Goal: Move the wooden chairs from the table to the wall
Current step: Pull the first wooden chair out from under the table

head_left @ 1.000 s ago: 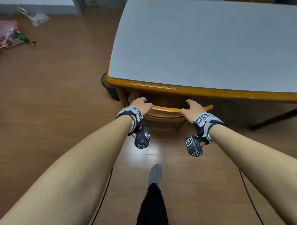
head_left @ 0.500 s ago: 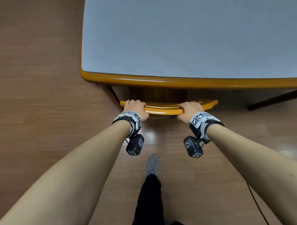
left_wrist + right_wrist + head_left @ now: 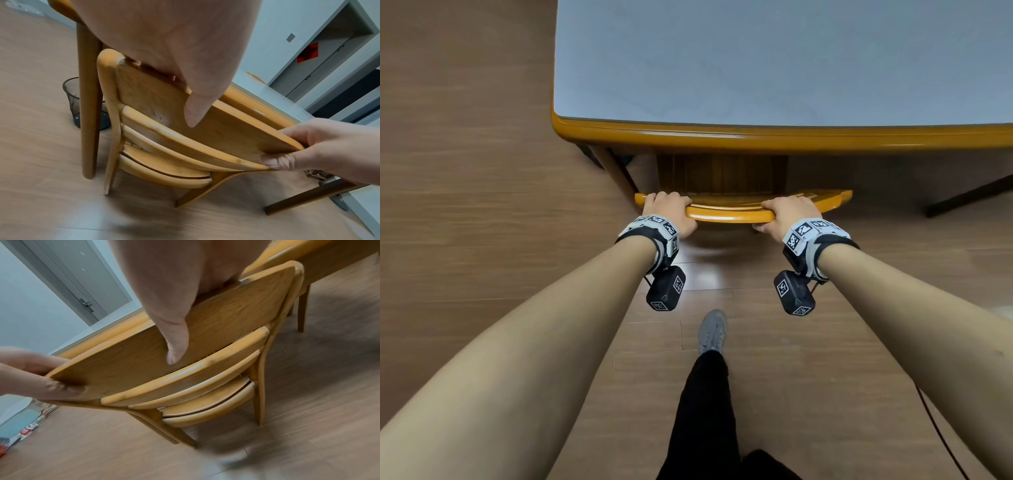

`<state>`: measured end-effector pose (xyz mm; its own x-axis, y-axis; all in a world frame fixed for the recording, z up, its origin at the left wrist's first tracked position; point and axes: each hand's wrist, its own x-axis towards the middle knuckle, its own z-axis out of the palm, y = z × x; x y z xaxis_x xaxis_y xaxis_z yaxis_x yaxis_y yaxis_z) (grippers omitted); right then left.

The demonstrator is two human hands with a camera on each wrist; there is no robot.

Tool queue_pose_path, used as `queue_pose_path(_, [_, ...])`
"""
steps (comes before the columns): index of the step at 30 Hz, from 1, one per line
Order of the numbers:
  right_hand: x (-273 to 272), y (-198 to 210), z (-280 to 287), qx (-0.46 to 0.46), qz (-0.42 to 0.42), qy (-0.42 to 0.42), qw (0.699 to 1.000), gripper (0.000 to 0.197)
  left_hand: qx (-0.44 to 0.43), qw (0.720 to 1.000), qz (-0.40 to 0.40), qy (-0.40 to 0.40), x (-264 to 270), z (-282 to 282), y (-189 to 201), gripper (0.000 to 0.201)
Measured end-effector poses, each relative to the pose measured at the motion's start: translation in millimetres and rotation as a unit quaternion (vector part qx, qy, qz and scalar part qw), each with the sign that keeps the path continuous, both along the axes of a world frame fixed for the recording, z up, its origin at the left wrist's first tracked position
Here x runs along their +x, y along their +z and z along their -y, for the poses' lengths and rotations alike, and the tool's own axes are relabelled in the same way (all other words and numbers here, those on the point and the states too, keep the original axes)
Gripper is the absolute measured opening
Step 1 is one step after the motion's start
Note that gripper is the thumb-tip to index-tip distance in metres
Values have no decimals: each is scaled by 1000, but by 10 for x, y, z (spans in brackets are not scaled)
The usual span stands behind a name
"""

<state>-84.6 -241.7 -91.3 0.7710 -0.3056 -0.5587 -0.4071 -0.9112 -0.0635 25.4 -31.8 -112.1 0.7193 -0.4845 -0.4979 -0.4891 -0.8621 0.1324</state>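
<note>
Wood chair [image 3: 732,210]: rigid, probably hefty, lacquer likely slick. Your left hand [image 3: 669,214] and right hand [image 3: 786,216] clamp its top rail, apart; good hold, lift evenly.

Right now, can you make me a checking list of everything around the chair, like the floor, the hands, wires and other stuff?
Surface: brown wood floor; table with a grey top and wooden edge.
Job's things: one wooden chair, seat tucked under the table, legs on the floor.
Clutter: dark mesh bin beside the table leg; packets on the floor by the wall.
Hands: left hand and right hand each grip the chair's top rail, thumbs on its back.
Cables: thin dark wire on the floor at the right.
Surroundings: pale walls, grey door with a handle, another door with a red sign.
</note>
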Motion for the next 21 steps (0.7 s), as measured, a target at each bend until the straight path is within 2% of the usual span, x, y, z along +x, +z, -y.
queue_pose_path(4, [-308,-102,-107,0,1,23,1000,42,-14,1000,14,8,-357,-150,-85,46])
queue_pose_path(11, [-1165,-256,-448,-19,-1,44,999,44,-21,999,31,14,-1281,-520,-170,46])
queue_pose_path(17, [-2270,-254,-818,-25,26,56,998,39,-36,998,30,35,-2376,-885,-165,40])
queue_pose_path(21, [-3232,-333,-1128,-30,12,67,997,28,-37,998,-9,42,-3399,-1205,-160,33])
